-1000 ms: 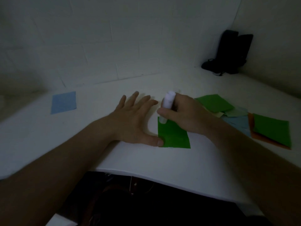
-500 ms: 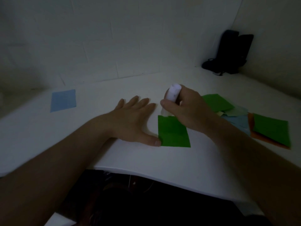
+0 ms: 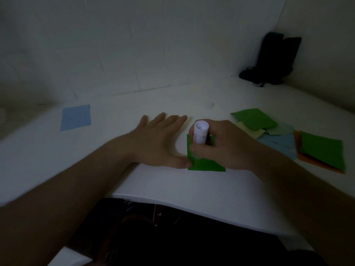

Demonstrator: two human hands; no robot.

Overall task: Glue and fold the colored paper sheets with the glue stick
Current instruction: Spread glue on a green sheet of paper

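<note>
Right hand: the right hand [image 3: 226, 144], at centre frame, is curled round the glue stick [image 3: 200, 134], thumb on its near side.
Glue stick: white tube held nearly upright, blunt top end toward the camera; its lower end is down on the green sheet [image 3: 203, 163], hidden by the fingers.
Green sheet: lies on the table [image 3: 172, 189] at centre frame, near the front edge; the right hand covers much of it.
Left hand: the left hand [image 3: 159, 143], just left of the sheet, lies flat on the table with fingers straight and spread, gripping nothing; its thumb tip touches the sheet's lower left corner.
Paper pile: right of the frame, overlapping sheets of green [image 3: 253, 119], pale yellow, light blue [image 3: 278, 144] and, further right, green over orange [image 3: 322, 150].
Blue sheet: a lone blue sheet [image 3: 75, 117] at the left of the frame, well apart from the hands.
Black object: a dark object [image 3: 272, 60] stands in the upper right corner by the wall; too dim to identify.
</note>
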